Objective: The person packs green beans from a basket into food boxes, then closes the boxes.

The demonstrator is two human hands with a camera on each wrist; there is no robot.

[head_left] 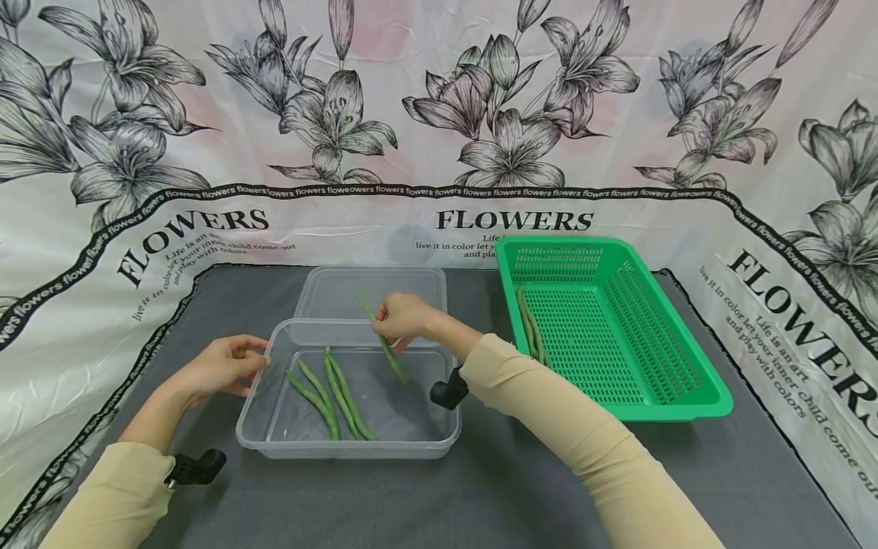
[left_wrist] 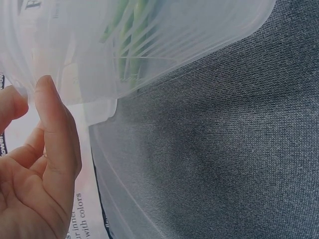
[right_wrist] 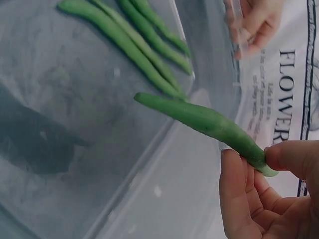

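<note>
My right hand (head_left: 405,316) pinches a green bean (right_wrist: 207,122) near one end between thumb and fingertips, holding it tilted above the clear plastic container (head_left: 350,450). Several other green beans (head_left: 346,396) lie side by side on the container's floor, left of the middle. At the container's left side, my left hand (head_left: 222,366) grips the rim between thumb and fingers. In the left wrist view, the thumb and index finger of the left hand (left_wrist: 50,144) meet the clear wall, and the beans show blurred through the plastic.
A green perforated basket (head_left: 617,335) stands to the right, with a few beans (head_left: 530,328) along its left wall. Behind the container lies a clear plastic lid (head_left: 370,286). Grey cloth (head_left: 329,503) covers the table, and a flower-printed sheet (head_left: 405,152) hangs at the back.
</note>
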